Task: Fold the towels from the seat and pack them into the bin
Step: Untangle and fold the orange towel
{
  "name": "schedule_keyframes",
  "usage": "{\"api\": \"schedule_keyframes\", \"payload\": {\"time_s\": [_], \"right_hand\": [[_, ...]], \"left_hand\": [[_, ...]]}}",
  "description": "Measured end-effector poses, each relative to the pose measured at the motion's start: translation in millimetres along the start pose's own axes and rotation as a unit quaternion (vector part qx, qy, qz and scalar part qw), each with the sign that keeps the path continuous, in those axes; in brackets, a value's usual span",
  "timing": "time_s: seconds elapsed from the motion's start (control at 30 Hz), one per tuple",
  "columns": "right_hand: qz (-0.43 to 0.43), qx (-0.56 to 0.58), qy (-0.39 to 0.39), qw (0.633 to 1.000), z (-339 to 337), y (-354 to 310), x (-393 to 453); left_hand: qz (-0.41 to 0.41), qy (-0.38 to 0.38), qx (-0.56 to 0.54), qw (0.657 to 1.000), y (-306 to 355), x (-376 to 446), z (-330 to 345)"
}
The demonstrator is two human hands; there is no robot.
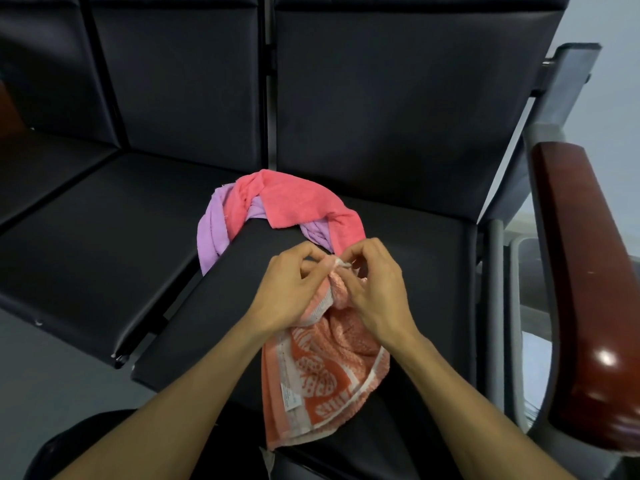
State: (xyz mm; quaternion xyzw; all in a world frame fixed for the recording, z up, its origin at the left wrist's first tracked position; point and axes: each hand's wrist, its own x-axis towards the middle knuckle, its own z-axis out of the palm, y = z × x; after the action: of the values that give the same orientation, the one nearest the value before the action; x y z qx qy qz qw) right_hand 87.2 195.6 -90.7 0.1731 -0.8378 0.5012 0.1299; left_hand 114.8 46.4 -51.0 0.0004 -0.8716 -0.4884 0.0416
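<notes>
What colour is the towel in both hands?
Orange towel with a white pattern and border, seen in the head view.

Black padded bench seats (346, 116), a glossy reddish wooden armrest (585, 306), grey floor (52, 386).

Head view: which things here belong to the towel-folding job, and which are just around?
Job:
- orange patterned towel, pinched at its top by left hand and right hand
- pink towel, tangled with purple towel on the black seat
- pale bin beside the seat, partly hidden

Around:
- wooden armrest
- neighbouring seats
</notes>
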Motion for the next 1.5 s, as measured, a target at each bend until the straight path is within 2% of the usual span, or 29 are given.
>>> {"api": "schedule_keyframes", "payload": {"time_s": [0.17, 0.3, 0.5, 0.6, 0.67, 0.73, 0.8, 0.87, 0.97, 1.1, 1.23, 1.43, 1.5], "right_hand": [[-0.006, 0.024, -0.016, 1.0, 2, -6, -2], [0.038, 0.072, -0.103, 0.991, -3, 0, 0], [-0.03, -0.131, -0.184, 0.974, 0, 9, 1], [-0.054, -0.139, -0.172, 0.974, 3, 4, 2], [-0.047, -0.102, -0.188, 0.976, 2, 2, -1], [-0.035, -0.119, -0.211, 0.97, 2, 1, -4], [-0.026, -0.19, -0.205, 0.96, 2, 3, -6], [-0.007, -0.21, -0.172, 0.962, 0, 7, -7], [0.029, -0.147, -0.112, 0.982, -3, 16, -6], [0.031, -0.114, -0.059, 0.991, -3, 23, -3], [0.017, -0.141, -0.062, 0.988, -1, 26, -2], [0.0, -0.286, -0.091, 0.954, -4, 35, -1], [-0.006, -0.281, -0.085, 0.956, -9, 35, 2]], "left_hand": [[0.012, -0.02, -0.01, 1.0, -1, -3, -7], [0.031, -0.019, 0.049, 0.998, -12, -4, -19], [0.044, -0.012, 0.095, 0.994, -31, -9, -38], [0.037, 0.031, 0.097, 0.994, -39, -8, -41], [0.025, 0.074, 0.086, 0.993, -41, -3, -42], [0.011, 0.117, 0.077, 0.99, -40, 2, -43], [0.002, 0.129, 0.067, 0.989, -38, 6, -42], [0.002, 0.113, 0.06, 0.992, -36, 7, -40], [-0.003, 0.102, 0.045, 0.994, -35, 8, -38], [-0.016, 0.097, 0.022, 0.995, -35, 8, -40], [-0.017, 0.091, 0.01, 0.996, -32, 7, -39], [-0.047, 0.119, -0.004, 0.992, -38, 10, -42], [-0.064, 0.126, -0.01, 0.99, -41, 10, -42]]}}
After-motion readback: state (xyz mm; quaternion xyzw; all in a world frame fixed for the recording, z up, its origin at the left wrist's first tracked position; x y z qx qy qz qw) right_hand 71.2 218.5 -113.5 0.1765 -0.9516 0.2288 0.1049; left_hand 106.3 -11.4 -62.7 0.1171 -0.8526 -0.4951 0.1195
